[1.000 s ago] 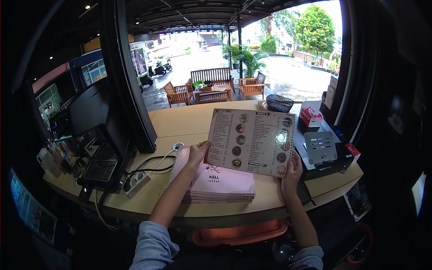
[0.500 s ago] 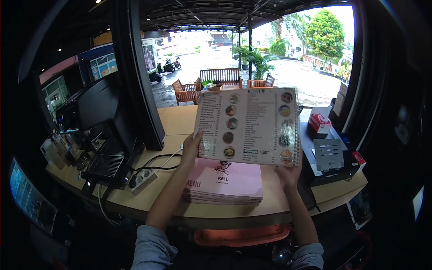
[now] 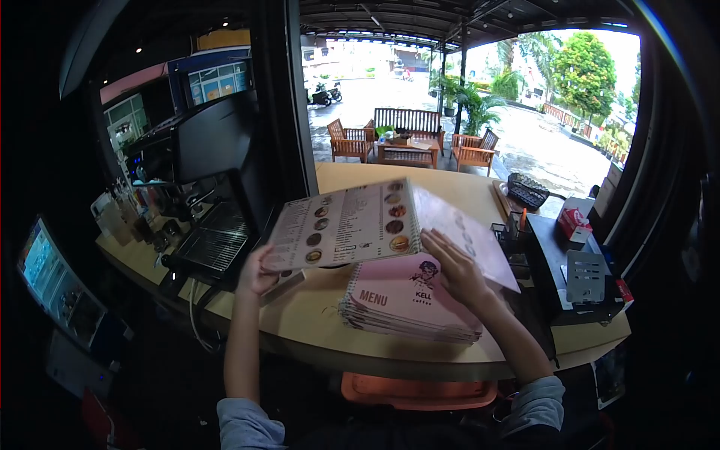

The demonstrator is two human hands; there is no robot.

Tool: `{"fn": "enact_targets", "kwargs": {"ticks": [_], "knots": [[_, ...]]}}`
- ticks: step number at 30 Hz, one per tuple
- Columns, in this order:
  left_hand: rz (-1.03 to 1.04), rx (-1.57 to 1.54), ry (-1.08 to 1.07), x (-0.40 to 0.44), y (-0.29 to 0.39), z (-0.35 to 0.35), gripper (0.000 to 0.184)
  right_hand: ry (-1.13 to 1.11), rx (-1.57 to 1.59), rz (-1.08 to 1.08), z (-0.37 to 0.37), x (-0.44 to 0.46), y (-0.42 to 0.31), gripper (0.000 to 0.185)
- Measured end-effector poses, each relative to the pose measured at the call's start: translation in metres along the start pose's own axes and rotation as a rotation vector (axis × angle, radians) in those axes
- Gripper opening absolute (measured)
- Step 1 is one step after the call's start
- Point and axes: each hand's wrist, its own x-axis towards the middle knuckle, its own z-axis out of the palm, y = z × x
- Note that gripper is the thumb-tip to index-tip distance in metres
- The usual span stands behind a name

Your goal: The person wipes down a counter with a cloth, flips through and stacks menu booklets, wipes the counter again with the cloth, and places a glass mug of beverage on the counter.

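An opened spiral-bound menu is held tilted above the counter, its left part printed with lists and round food pictures. My left hand grips that part at its lower left corner, thumb on the printed side. Stretched out, the fingers of my right hand lie against the menu beside the spiral binding. To the right of the binding, a pale pink page slants down. Below is a stack of pink menus with a drawn figure, "MENU" and "KELL coffee" on its top cover; my right hand and forearm hide part of it.
A coffee machine stands on the left of the wooden counter. On the right are a black box with a grey metal stand, a red tissue pack and a dark basket. An orange tray sits below the counter edge.
The menu has opened out to show a pink page on its right, and it is lower and more tilted. My right hand has moved from its bottom edge up to the binding. The view has turned left.
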Motion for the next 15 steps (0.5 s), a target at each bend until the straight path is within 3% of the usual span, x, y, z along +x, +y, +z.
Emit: {"fn": "enact_targets", "kwargs": {"ticks": [3, 5, 6, 9, 10, 15], "knots": [[0.173, -0.151, -0.213, -0.029, 0.028, 0.018, 0.046, -0.144, 0.14, 0.113, 0.033, -0.014, -0.004, 0.059], [0.278, -0.114, -0.204, -0.045, 0.035, 0.058, 0.053, -0.153, 0.11, 0.02, 0.06, -0.018, -0.005, 0.056], [0.385, 0.037, -0.115, -0.035, 0.028, 0.057, 0.057, -0.155, 0.072, -0.074, 0.071, -0.02, -0.007, 0.052], [0.524, 0.525, 0.112, -0.015, 0.004, 0.09, 0.043, -0.193, 0.069, -0.099, 0.088, -0.016, -0.021, 0.052], [0.656, 0.457, 0.052, -0.001, -0.009, 0.094, 0.04, -0.204, 0.109, -0.089, 0.091, -0.014, -0.025, 0.052], [0.855, 0.835, -0.136, 0.016, -0.039, 0.15, 0.043, -0.205, 0.318, -0.074, 0.096, -0.011, -0.031, 0.038]]}}
